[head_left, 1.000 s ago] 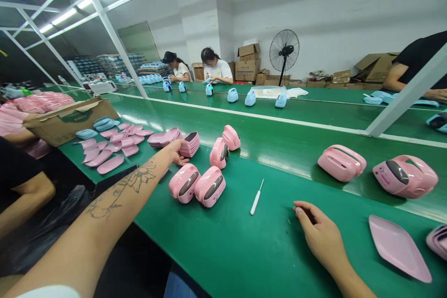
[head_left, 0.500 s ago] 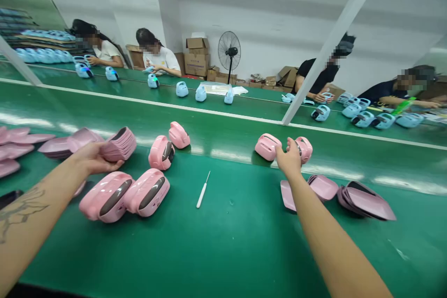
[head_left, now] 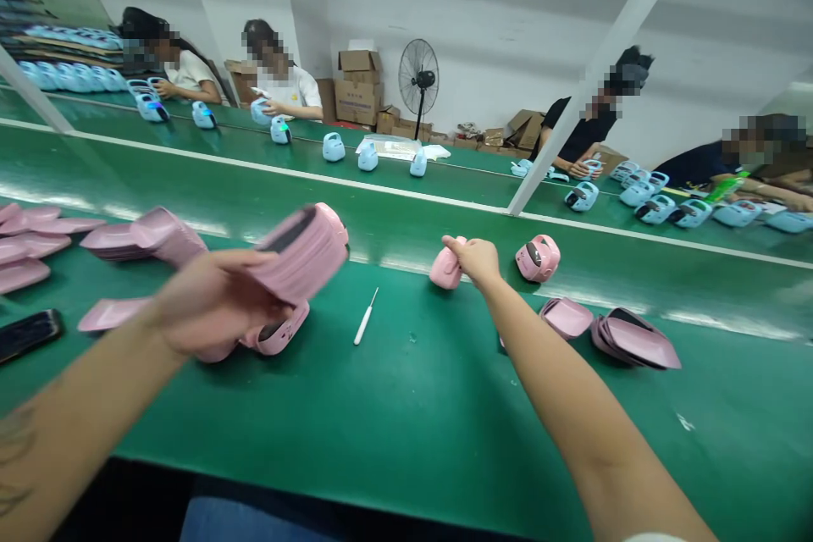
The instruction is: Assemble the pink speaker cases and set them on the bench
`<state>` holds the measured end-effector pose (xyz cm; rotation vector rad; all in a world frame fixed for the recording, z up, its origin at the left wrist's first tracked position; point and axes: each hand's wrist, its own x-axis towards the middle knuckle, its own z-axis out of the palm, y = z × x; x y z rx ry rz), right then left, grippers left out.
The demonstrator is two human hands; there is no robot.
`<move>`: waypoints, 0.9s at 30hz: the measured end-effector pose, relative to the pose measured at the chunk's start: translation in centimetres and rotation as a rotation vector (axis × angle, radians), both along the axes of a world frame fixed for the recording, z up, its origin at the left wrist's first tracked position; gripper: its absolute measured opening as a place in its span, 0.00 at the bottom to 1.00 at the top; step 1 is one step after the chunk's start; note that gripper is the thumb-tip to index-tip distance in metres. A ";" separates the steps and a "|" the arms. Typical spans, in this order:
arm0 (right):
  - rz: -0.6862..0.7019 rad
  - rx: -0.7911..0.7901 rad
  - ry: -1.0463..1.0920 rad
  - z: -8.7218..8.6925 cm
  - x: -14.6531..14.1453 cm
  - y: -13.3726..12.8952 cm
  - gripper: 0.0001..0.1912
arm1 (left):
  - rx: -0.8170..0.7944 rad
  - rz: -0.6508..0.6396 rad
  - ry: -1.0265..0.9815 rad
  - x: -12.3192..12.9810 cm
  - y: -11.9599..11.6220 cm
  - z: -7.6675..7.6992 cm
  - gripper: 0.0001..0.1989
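My left hand (head_left: 207, 296) is closed around a stack of mauve-pink plastic panels (head_left: 308, 258), blurred by motion and held above the table. Partly hidden behind that hand and stack are pink handled housings (head_left: 289, 330). Further right, my right hand (head_left: 478, 259) grips a small pink housing (head_left: 445, 269) from above, on the green surface. Another pink housing (head_left: 537, 259) with a dark window stands just right of it. A white-handled, thin-tipped tool (head_left: 364, 322) lies between my two hands.
More mauve panels lie in piles at left (head_left: 152, 237) and right (head_left: 638, 339). A black phone (head_left: 29, 334) lies at far left. Beyond a white rail (head_left: 381, 188), several people handle light blue housings (head_left: 334, 147). A slanted white post (head_left: 572, 135) rises at right.
My left hand has carried the stack of panels rightward, in front of the pink housings. My right hand has moved left onto the small pink housing, which is turned and shifted left.
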<state>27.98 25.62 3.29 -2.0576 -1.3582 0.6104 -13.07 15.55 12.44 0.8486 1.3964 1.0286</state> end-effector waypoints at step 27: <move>0.182 0.037 0.070 2.5 0.8 -12.0 0.16 | -0.048 -0.948 0.460 19.4 -3.0 -8.0 0.29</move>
